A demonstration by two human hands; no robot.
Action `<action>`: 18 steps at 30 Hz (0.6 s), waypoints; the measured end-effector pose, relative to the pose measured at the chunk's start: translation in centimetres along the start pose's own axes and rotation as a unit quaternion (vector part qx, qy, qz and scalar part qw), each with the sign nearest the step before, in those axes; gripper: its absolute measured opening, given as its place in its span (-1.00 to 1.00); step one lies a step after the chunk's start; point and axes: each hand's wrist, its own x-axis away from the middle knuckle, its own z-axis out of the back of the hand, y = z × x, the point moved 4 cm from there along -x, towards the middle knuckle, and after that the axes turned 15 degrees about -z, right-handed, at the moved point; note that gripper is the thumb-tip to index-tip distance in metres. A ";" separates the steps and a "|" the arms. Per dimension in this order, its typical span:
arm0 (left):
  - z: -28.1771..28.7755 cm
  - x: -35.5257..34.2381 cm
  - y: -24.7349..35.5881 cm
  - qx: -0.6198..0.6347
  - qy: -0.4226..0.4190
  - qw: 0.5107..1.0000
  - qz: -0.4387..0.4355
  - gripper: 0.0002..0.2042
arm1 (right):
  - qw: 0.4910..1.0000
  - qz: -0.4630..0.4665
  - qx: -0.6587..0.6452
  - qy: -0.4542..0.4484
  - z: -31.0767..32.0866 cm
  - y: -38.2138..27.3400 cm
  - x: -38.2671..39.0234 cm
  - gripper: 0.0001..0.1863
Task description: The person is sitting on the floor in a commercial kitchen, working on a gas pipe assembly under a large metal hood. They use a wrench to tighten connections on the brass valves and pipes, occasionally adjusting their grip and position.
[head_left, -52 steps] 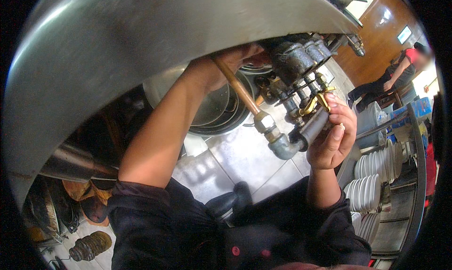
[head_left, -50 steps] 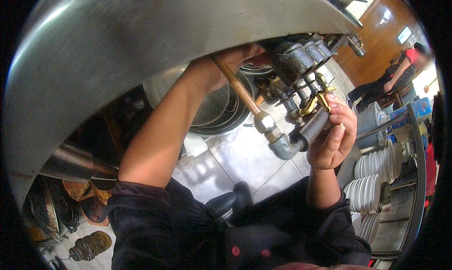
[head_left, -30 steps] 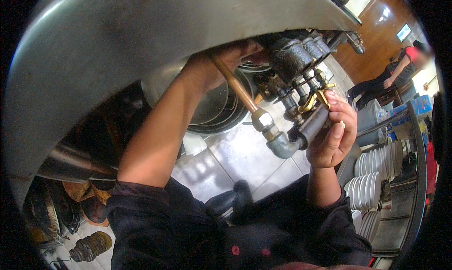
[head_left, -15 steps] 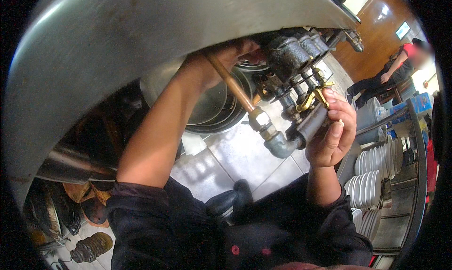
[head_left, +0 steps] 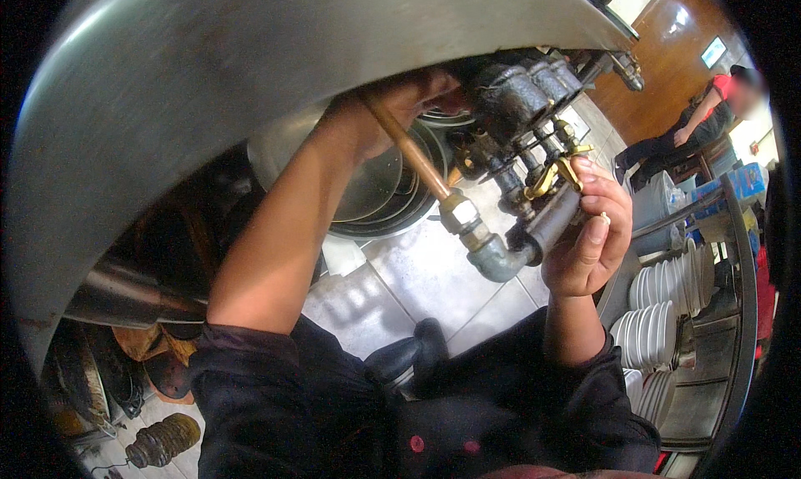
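Observation:
My right hand (head_left: 594, 224) curls around the side of a dark gas pipe (head_left: 553, 223), its fingertips at the brass valve handle (head_left: 571, 175) and its thumb bent beside it. A second brass handle (head_left: 542, 182) sits just left. My left hand (head_left: 410, 95) reaches up under the curved steel stove edge (head_left: 275, 70), behind a copper pipe (head_left: 409, 151); its fingers are mostly hidden in shadow near the black cast fittings (head_left: 511, 102). The copper pipe runs down to a brass nut (head_left: 457, 214) and a grey elbow (head_left: 498, 259), which joins the dark pipe.
Metal pots (head_left: 375, 187) stand below my left forearm, on the tiled floor (head_left: 400, 270). At right, a rack (head_left: 724, 312) holds stacked white plates (head_left: 655, 335). A person in red and black (head_left: 709, 112) is farther back. A dark ribbed object (head_left: 164, 439) lies lower left.

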 end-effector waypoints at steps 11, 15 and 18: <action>0.3 0.1 -0.5 -0.001 0.030 0.998 -0.054 -0.81 | 1.000 0.002 0.007 -0.003 -0.1 -0.1 0.0 -0.76; -0.5 0.6 0.7 -0.116 0.003 0.992 -0.048 -0.69 | 1.000 0.000 0.008 -0.003 0.0 0.1 0.1 -0.75; 0.5 -0.2 -0.7 -0.114 -0.018 0.990 -0.079 -0.69 | 1.000 -0.003 0.004 -0.004 -0.1 0.0 0.0 -0.75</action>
